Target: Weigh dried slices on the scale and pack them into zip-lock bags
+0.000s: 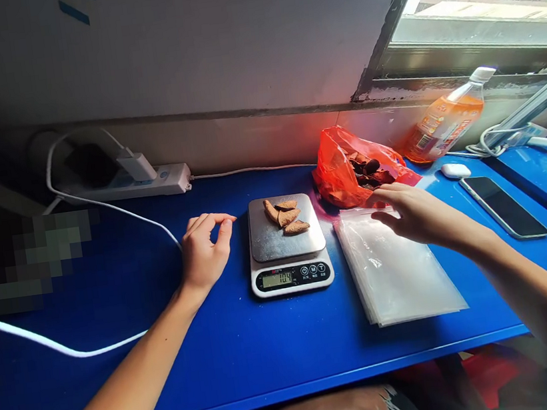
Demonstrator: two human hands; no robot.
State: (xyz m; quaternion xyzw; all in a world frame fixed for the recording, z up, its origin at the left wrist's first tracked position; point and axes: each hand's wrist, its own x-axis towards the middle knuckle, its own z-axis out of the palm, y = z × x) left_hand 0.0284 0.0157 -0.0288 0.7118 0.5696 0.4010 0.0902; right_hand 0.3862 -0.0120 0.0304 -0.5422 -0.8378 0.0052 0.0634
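A white kitchen scale (293, 276) stands on the blue table, its display showing digits that look like 104. Several brown, curved dried pieces (288, 216) lie on its steel plate. Left of the scale is my left hand (206, 251), fingers curled and thumb tip close to the index finger, with nothing visible between them. My right hand (412, 210) hovers above a stack of clear plastic bags (404, 275), thumb and fingers apart and holding nothing. Just beyond its fingertips, a red plastic bag (339, 166) sits with its mouth open, dark brown pieces (367, 169) inside.
An orange drink bottle (443, 119) leans near the window. A phone (504, 207) and a white earbud case (455, 171) lie at the right. At the back left is a power strip (169, 178) with a charger (136, 167); its white cable (102, 206) runs across the table.
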